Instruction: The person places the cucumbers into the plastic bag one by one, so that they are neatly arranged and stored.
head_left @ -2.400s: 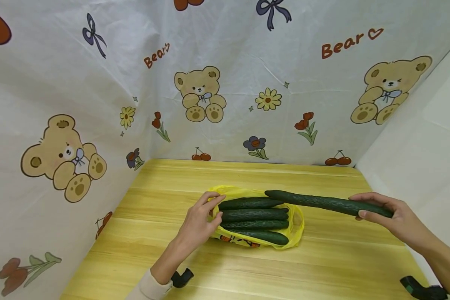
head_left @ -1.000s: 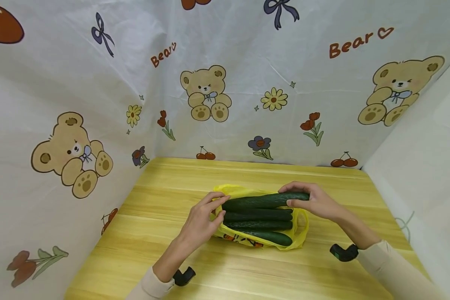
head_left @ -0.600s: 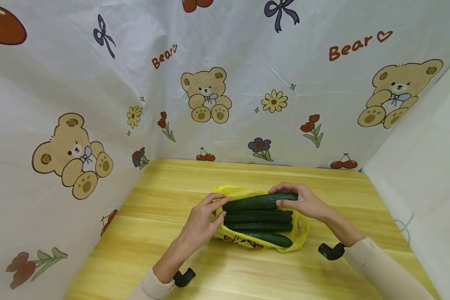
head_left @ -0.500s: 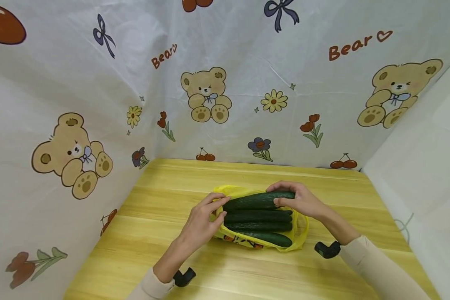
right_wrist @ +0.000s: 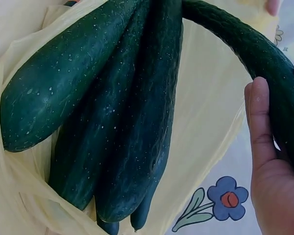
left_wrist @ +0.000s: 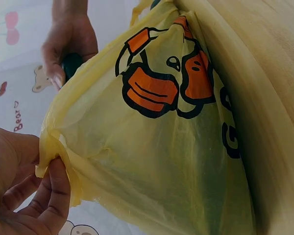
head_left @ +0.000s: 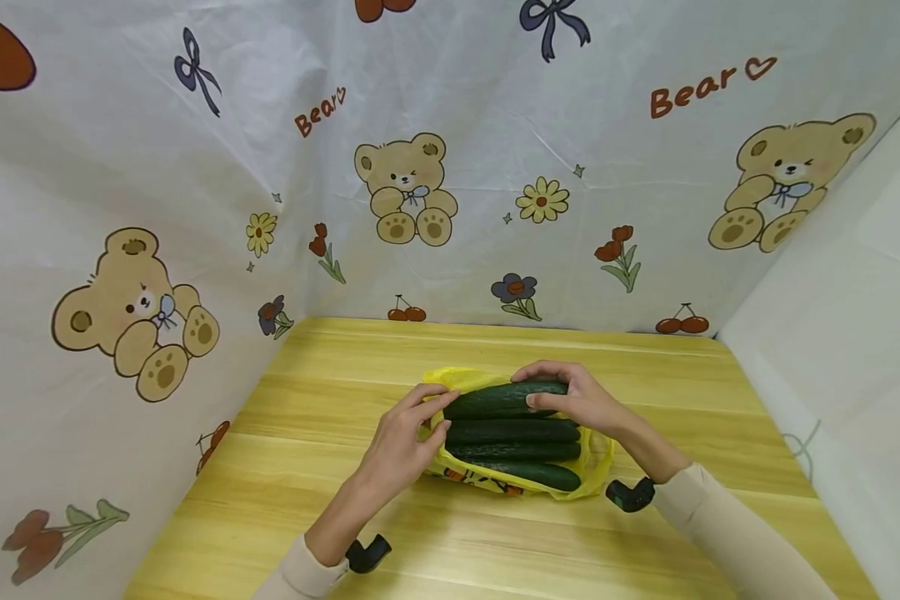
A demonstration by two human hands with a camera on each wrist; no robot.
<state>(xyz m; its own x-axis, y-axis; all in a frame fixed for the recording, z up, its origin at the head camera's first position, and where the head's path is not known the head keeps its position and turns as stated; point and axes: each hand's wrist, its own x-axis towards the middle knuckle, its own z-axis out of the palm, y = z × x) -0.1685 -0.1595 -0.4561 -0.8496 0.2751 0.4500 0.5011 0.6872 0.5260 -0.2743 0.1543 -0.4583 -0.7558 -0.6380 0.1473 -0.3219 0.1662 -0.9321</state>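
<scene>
A yellow plastic bag (head_left: 598, 467) lies on its side on the table, its mouth toward the right. Several dark green cucumbers (head_left: 513, 431) lie side by side in it. My left hand (head_left: 397, 442) pinches the bag's rim at the left; the left wrist view shows thumb and fingers on the thin plastic (left_wrist: 137, 137). My right hand (head_left: 581, 402) grips one cucumber (head_left: 487, 402) by its right end, along the far side of the bag's opening. In the right wrist view, this held cucumber (right_wrist: 255, 44) stands apart from the others near its gripped end, its far tip reaching into the bag.
The wood-grain table (head_left: 330, 367) runs back to a white bear-print sheet (head_left: 480, 267) covering the back and left. A plain white wall (head_left: 832, 350) stands at the right. A black wrist camera (head_left: 367, 554) shows beside my left cuff, another (head_left: 630, 495) beside my right.
My right hand has carried the cucumber leftward from the table's right side, its far end passing into the bag's opening, and slid further left lately. My left hand stays at the bag's rim.
</scene>
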